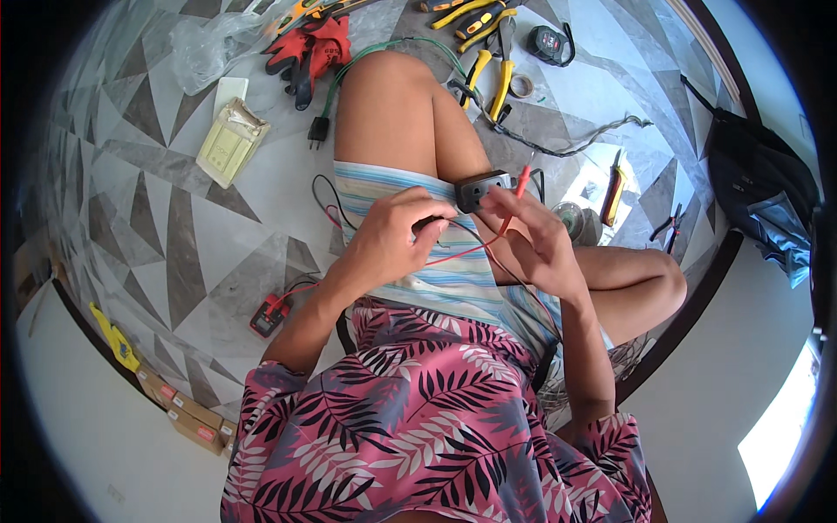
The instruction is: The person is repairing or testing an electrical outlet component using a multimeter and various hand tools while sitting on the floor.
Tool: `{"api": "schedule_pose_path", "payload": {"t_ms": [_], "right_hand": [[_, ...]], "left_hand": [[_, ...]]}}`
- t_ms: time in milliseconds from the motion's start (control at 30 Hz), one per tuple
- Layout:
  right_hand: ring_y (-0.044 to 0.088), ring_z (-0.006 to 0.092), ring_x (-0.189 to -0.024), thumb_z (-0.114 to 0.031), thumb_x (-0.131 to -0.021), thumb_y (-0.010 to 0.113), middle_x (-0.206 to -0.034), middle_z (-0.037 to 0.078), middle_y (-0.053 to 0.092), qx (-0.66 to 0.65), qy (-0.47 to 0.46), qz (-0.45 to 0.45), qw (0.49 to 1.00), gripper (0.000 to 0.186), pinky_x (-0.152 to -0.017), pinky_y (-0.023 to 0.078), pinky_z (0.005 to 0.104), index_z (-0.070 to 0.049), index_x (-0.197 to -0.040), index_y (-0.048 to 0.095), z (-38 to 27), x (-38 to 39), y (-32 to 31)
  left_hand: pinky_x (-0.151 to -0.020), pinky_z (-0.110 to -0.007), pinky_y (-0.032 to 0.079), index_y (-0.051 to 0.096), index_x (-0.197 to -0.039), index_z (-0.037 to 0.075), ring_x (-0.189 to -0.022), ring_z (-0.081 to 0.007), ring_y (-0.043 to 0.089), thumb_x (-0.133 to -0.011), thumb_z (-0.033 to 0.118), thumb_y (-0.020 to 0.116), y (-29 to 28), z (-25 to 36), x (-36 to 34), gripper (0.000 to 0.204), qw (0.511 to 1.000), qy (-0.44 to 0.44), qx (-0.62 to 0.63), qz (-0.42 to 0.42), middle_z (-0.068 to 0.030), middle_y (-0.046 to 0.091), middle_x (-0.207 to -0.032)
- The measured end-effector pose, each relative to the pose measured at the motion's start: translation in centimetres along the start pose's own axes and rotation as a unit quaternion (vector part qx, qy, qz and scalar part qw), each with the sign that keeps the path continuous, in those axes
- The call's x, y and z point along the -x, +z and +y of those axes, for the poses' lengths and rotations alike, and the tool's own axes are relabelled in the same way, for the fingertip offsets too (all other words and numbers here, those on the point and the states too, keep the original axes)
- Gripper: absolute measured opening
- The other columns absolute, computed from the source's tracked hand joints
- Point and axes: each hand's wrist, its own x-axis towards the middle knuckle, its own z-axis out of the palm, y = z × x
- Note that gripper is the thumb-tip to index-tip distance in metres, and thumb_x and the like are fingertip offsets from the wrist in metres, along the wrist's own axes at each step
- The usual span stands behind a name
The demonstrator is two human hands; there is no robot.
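Note:
My right hand [545, 244] grips a red test probe [523, 181], its metal tip pointing away from me. In my left hand [397, 231] the fingers are closed round a black test probe [427, 225], mostly hidden by them. A black socket block [472, 193] rests by my legs, between the hands and just beyond them; my right fingertips are close to it, and I cannot tell whether they touch. A red lead [466, 255] crosses beneath both hands. On the floor at left lies a small red and black meter [268, 315] with leads plugged in.
Beyond my legs lie yellow-handled pliers [504, 78], a tape measure [547, 44], a tape roll [520, 85] and a twisted cable [571, 150]. Red-black gloves [314, 54], a black plug [318, 131] and a pale torn box [232, 144] are at left. A black bag [754, 166] is at right.

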Motion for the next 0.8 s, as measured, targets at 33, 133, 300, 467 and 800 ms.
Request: {"api": "schedule_pose_path", "payload": {"t_ms": [33, 133, 300, 467, 800], "right_hand": [[0.068, 0.0291, -0.114, 0.010, -0.084, 0.062, -0.109, 0.019, 0.071, -0.016, 0.023, 0.021, 0.999, 0.045, -0.096, 0.052, 0.0348, 0.004, -0.129, 0.064, -0.3, 0.0, 0.2], [0.072, 0.0290, -0.094, 0.011, -0.079, 0.066, -0.104, 0.017, 0.072, 0.141, -0.038, 0.066, 0.987, 0.052, -0.086, 0.056, 0.0368, -0.001, -0.130, 0.066, 2.1, 0.7, -0.5], [0.062, 0.0261, -0.069, 0.005, -0.077, 0.074, -0.091, 0.011, 0.068, 0.368, -0.163, 0.118, 0.907, 0.052, -0.065, 0.050, 0.0362, -0.011, -0.126, 0.072, 3.9, 1.1, -1.6], [0.065, 0.0263, -0.076, 0.004, -0.076, 0.077, -0.092, 0.013, 0.068, 0.335, -0.203, 0.134, 0.911, 0.053, -0.070, 0.053, 0.0369, -0.003, -0.128, 0.068, 4.3, 1.0, -1.2], [0.067, 0.0333, -0.087, -0.003, -0.079, 0.079, -0.096, 0.013, 0.068, 0.257, -0.195, 0.083, 0.943, 0.034, -0.077, 0.055, 0.0421, -0.003, -0.111, 0.066, 5.9, -0.8, 1.4]], "left_hand": [[-0.076, -0.038, 0.053, 0.068, -0.104, 0.000, -0.085, -0.0327, 0.068, -0.087, -0.001, 0.067, 0.1, 0.2, -0.3, 0.017, 1.000, -0.011, -0.014, -0.010, -0.0139, 0.068, -0.095], [-0.080, -0.039, 0.052, 0.066, -0.101, 0.000, -0.091, -0.0324, 0.067, -0.086, -0.002, 0.066, 0.8, 0.6, -0.8, 0.015, 0.998, -0.045, -0.039, -0.018, -0.0131, 0.068, -0.101], [-0.084, -0.041, 0.053, 0.065, -0.105, 0.003, -0.100, -0.0312, 0.065, -0.086, -0.003, 0.064, 1.8, 0.6, -1.1, 0.020, 0.991, 0.045, -0.127, -0.026, -0.0115, 0.069, -0.106], [-0.086, -0.042, 0.053, 0.064, -0.115, -0.001, -0.103, -0.0311, 0.064, -0.083, -0.005, 0.063, 2.6, 0.2, -1.1, 0.032, 0.979, 0.038, -0.172, -0.101, -0.0110, 0.070, -0.105], [-0.084, -0.039, 0.054, 0.062, -0.121, -0.008, -0.100, -0.0293, 0.064, -0.083, 0.004, 0.064, 2.4, 0.0, -1.2, 0.040, 0.952, 0.060, -0.262, -0.143, -0.0134, 0.070, -0.098]]}}
